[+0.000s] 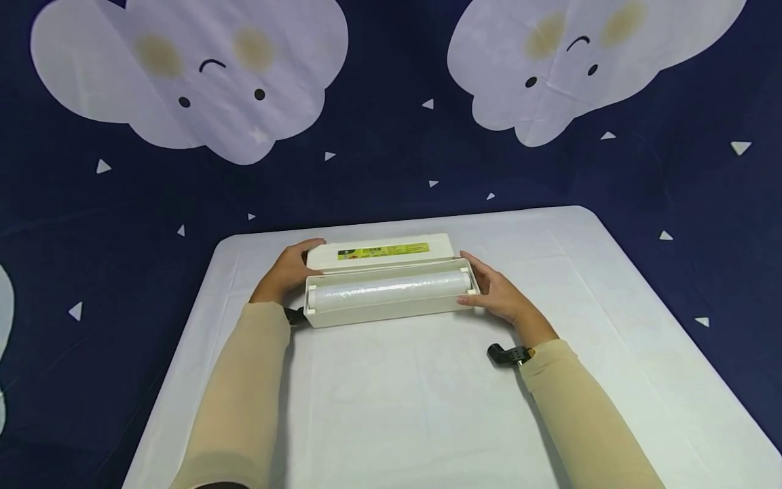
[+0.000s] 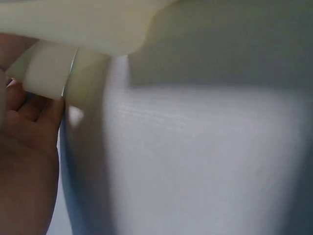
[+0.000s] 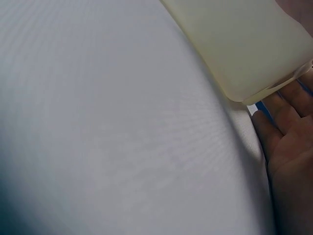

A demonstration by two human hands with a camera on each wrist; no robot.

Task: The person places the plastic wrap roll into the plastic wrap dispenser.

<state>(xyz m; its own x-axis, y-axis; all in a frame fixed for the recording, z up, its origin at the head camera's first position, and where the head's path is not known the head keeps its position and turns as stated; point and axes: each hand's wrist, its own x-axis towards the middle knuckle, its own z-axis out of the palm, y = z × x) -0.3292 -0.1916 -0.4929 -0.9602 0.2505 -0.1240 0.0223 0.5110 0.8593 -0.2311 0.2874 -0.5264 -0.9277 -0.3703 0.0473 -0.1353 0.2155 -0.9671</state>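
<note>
A white cling film dispenser box (image 1: 391,312) sits on the table with its lid (image 1: 379,255) tipped back behind it. Inside lies a roll of clear cling film (image 1: 391,288). At the left end my left hand (image 1: 288,272) grips the lid, fingers at its far corner and thumb near the hinge side. My right hand (image 1: 497,292) holds the box's right end between the thumb at the front and the fingers behind. The left wrist view shows the left fingers (image 2: 51,115) close under the pale plastic. The right wrist view has the right fingers (image 3: 281,115) at the box's end.
A white cloth (image 1: 415,394) covers the table, whose far edge runs just behind the lid. Beyond it hangs a dark blue backdrop (image 1: 391,183) with clouds and small white triangles. A black wrist camera (image 1: 507,354) sticks out from the right wrist.
</note>
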